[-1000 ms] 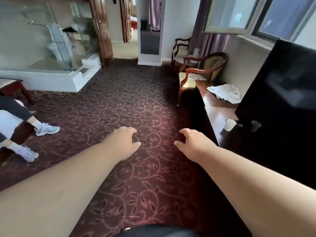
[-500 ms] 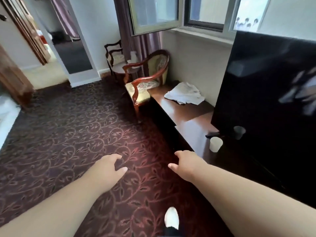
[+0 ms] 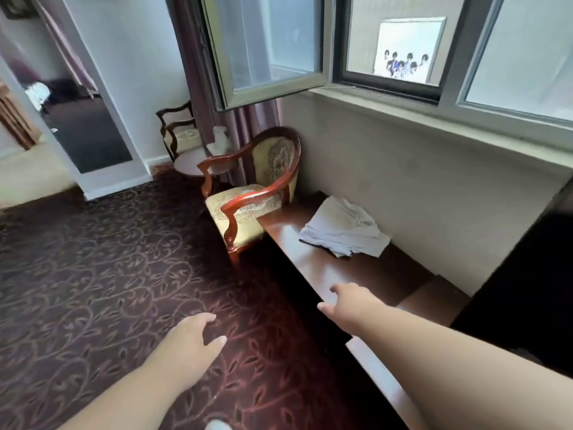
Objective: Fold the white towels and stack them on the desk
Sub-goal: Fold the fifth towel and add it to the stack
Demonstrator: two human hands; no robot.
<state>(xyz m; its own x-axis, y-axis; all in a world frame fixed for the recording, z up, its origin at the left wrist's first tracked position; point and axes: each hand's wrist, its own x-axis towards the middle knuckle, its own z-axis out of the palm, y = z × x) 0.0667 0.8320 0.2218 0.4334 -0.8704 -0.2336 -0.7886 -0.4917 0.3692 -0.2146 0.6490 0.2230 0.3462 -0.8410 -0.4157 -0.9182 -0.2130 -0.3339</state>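
Reaching forward, both my arms are stretched out ahead of me and neither hand holds anything. My left hand [image 3: 193,342] hangs over the patterned carpet [image 3: 93,274], its fingers loosely curled and slightly apart, thumb pointing to the right. My right hand [image 3: 348,302] is above the near edge of the desk [image 3: 313,259], fingers relaxed and bent downward, thumb set apart from them; I cannot tell whether it touches the wood. The white towels [image 3: 344,228] lie in a rumpled, unfolded heap on the desk top, close to the wall and below the window [image 3: 269,48], well apart from both hands. An armchair [image 3: 251,197] with red-brown wooden arms and a pale cushioned seat stands at the far end of the desk, just beside it. Behind the armchair is a small round table [image 3: 192,161] with a white object on it, too blurred to identify, and a second chair [image 3: 178,128] beyond that. A dark screen [image 3: 527,290] occupies the right side of the desk.
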